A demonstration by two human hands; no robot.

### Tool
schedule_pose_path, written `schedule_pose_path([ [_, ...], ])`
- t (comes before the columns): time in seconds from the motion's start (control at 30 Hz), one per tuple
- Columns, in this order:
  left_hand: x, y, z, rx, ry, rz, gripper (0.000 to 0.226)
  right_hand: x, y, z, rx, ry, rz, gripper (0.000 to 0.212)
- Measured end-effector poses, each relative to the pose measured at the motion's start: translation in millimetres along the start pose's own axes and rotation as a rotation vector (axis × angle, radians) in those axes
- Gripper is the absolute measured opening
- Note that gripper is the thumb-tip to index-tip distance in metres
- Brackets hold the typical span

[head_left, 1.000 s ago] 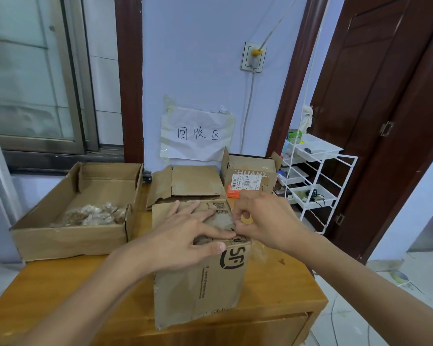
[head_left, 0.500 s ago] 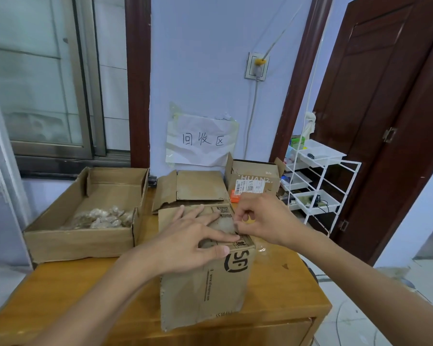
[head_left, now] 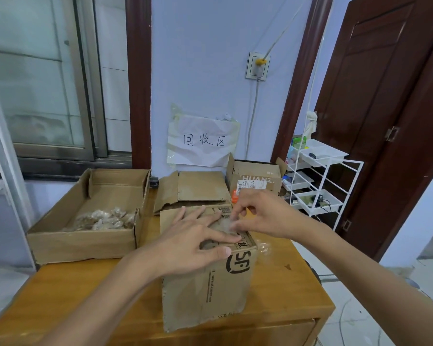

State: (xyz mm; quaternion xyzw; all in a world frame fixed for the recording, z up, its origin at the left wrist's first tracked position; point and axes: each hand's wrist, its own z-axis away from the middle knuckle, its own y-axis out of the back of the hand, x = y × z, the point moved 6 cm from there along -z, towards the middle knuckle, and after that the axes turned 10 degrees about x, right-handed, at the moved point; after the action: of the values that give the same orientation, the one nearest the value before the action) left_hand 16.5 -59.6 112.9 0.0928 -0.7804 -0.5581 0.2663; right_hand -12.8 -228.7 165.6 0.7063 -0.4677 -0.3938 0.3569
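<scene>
1. The SF box (head_left: 210, 283) is standing at the near edge of the wooden tabletop (head_left: 285, 290), roughly midway along. Its ragged bottom looks like it's hanging over that edge a bit.
2. The left hand (head_left: 193, 243) is lying flat on the box's top, fingers straight and spread, pressing down.
3. The right hand (head_left: 263, 216) is curling thumb and fingertips together on what looks like clear tape (head_left: 223, 224) on the top, pinching it.
4. What I'd worry about: the tape could be tearing off in slivers or taking the cardboard's skin with it if pulled too steeply. A hard yank could also be dragging the box off the near edge if the flat hand eases up.
5. At the tabletop's left edge an open tray box (head_left: 85, 243) is holding crumpled wads. A flattened carton (head_left: 200, 186) and a small labelled box (head_left: 255, 182) are sitting along the far edge.
6. Behind, a paper sign (head_left: 203, 141) is hanging on the pale wall. There's a window (head_left: 35, 83) to the left and a white wire rack (head_left: 320, 176) and dark door (head_left: 385, 96) to the right.
</scene>
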Motion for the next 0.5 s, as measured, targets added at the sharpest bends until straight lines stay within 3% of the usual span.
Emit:
schedule_pose_path([
  [0.1, -0.7, -1.1, -1.6, 0.004, -0.002, 0.000, 0.045, -2.0, -4.3, 1.3, -0.061, 0.081, 0.110, 0.011],
  [0.3, 0.4, 0.7, -1.5, 0.013, -0.005, 0.012, 0.041, -20.1, -4.1, 6.8, 0.027, 0.288, 0.374, 0.007],
  [0.5, 2.8, 0.9, -0.4, 0.017, 0.001, 0.019, 0.037, -5.0, -1.9, 2.2, 0.023, 0.091, 0.235, 0.009],
])
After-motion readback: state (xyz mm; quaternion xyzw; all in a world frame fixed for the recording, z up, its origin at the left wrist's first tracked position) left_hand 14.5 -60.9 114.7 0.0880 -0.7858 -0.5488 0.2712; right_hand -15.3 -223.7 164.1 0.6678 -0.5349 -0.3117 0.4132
